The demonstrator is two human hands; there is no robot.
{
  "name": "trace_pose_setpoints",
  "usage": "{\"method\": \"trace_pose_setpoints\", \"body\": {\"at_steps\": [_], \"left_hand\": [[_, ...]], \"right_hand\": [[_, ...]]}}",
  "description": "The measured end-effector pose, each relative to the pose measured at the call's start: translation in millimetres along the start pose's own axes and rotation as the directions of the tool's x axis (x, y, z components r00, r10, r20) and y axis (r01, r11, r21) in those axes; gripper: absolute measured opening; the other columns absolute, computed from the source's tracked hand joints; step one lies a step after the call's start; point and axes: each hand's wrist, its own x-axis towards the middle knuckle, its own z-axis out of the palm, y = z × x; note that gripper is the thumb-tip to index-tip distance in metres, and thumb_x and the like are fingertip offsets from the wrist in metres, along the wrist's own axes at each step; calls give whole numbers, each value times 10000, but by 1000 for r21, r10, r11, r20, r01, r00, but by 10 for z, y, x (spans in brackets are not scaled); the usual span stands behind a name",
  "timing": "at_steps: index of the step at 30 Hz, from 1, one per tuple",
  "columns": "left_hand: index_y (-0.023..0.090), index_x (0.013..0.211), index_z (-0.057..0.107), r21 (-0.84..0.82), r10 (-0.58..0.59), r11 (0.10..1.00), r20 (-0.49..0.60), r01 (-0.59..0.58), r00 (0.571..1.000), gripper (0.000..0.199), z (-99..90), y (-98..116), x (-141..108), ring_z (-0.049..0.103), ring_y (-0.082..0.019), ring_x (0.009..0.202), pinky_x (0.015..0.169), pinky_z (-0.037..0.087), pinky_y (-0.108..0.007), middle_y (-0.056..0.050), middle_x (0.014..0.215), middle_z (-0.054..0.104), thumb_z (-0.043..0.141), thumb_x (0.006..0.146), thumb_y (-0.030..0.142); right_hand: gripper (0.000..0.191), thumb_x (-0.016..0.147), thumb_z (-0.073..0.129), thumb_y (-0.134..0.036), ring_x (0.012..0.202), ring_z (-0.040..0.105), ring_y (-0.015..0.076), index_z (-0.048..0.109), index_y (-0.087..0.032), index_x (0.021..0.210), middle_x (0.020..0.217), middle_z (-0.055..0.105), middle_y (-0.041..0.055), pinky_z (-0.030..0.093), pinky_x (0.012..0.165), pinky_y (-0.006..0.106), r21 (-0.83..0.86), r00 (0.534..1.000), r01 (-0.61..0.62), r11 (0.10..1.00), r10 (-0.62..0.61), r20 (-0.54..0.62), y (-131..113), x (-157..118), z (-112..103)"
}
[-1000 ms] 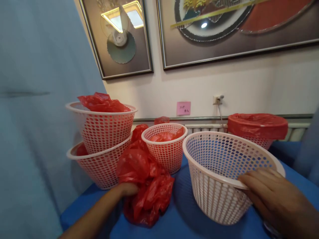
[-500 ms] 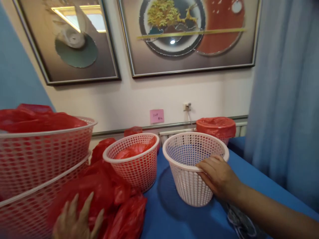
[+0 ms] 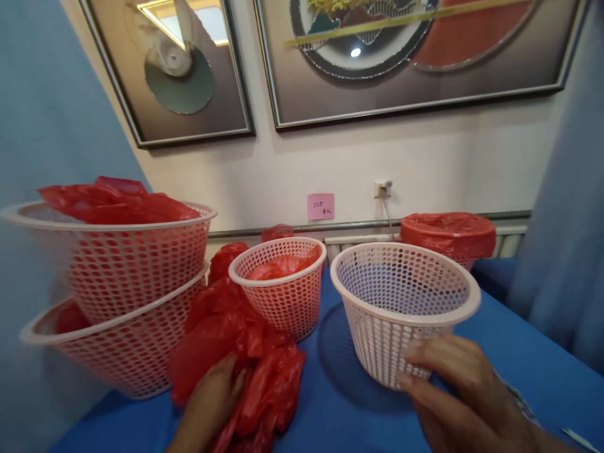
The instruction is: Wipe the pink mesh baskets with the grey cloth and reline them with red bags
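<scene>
In the head view a white perforated plastic basket (image 3: 396,340) stands on the blue-covered table, with nothing seen inside it. Just in front of its lower side is my right hand (image 3: 467,384), thumb and fingers parted, holding nothing. My left hand (image 3: 210,399) reaches into a heap of red plastic bags (image 3: 226,333), its fingers closing on the film; the fingertips are partly hidden there. Behind the heap stands a smaller-looking white basket (image 3: 283,305) with red plastic inside.
At the left, one white basket (image 3: 141,270) with red plastic sits tilted inside another basket (image 3: 123,358). A basket lined with a red bag (image 3: 448,233) stands at the back right. Blue curtains hang on both sides. A pink note (image 3: 321,206) is on the wall.
My right hand has let go of the basket's rim and moved down. My left hand has moved right and farther into the red bags. The view has shifted left and down.
</scene>
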Motion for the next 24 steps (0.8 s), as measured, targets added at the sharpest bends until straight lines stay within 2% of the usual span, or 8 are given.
{"method": "trace_pose_setpoints", "body": {"at_steps": [2,5,7,9,11,14,19,24], "left_hand": [[207,1112,742,21,47,999,-90,-45,995,377,-85,47,-126,747,-318,1111,1033,562,-437,-120,1199,788,482,909,392],[231,1131,728,-5,151,987,-291,-159,945,351,-136,135,-268,704,-321,1181,1098,533,-484,-111,1245,761,486,931,389],[264,1092,733,-27,225,967,-390,-255,893,299,-116,208,-312,711,-306,1149,1066,568,-475,-83,1201,770,504,937,377],[265,1048,741,-33,277,945,-445,-325,851,256,-70,281,-333,724,-302,1113,1014,603,-482,-81,1168,777,528,933,347],[244,1030,746,-38,297,934,-467,-355,833,238,-20,331,-360,730,-302,1105,986,619,-497,-98,1164,777,538,935,311],[248,1046,748,-54,313,926,-448,-375,837,238,21,324,-446,733,-302,1116,964,635,-499,-108,1182,776,537,937,268],[273,1036,743,-61,348,912,-411,-406,843,216,-79,176,-568,731,-305,1130,943,650,-496,-96,1206,774,558,927,244],[242,1056,707,-72,350,899,-475,-432,807,203,-426,177,-295,692,-277,1176,1026,590,-492,-92,1225,752,530,957,229]], "right_hand": [[407,852,587,-52,1118,679,263,664,-214,1217,1199,725,95,601,918,432,71,998,39,997,-43,55,-129,334,67],[369,901,576,-92,1206,641,304,657,-158,1255,1345,669,164,588,973,492,102,955,18,995,-47,294,-126,1014,380],[341,870,656,-128,1222,630,332,684,-136,1210,1323,676,183,548,1029,545,95,869,-12,995,-36,494,-35,1454,762],[404,784,783,-177,1240,625,361,701,-127,1176,1312,685,201,521,1048,568,104,742,-108,989,10,670,61,1774,1220],[395,622,904,-192,1113,692,384,740,-123,974,1136,758,197,567,953,554,74,652,-237,969,102,751,124,1926,1643],[229,615,852,-115,878,750,315,627,-146,594,717,749,82,589,845,476,42,649,-301,953,172,741,175,1900,2003],[331,834,687,-219,847,734,183,557,-213,530,623,687,-6,557,837,314,34,733,-314,949,219,644,446,1803,1914],[88,775,797,-225,928,745,291,742,-172,731,858,789,122,554,814,355,-258,585,-268,928,369,722,902,1982,1717]]}}
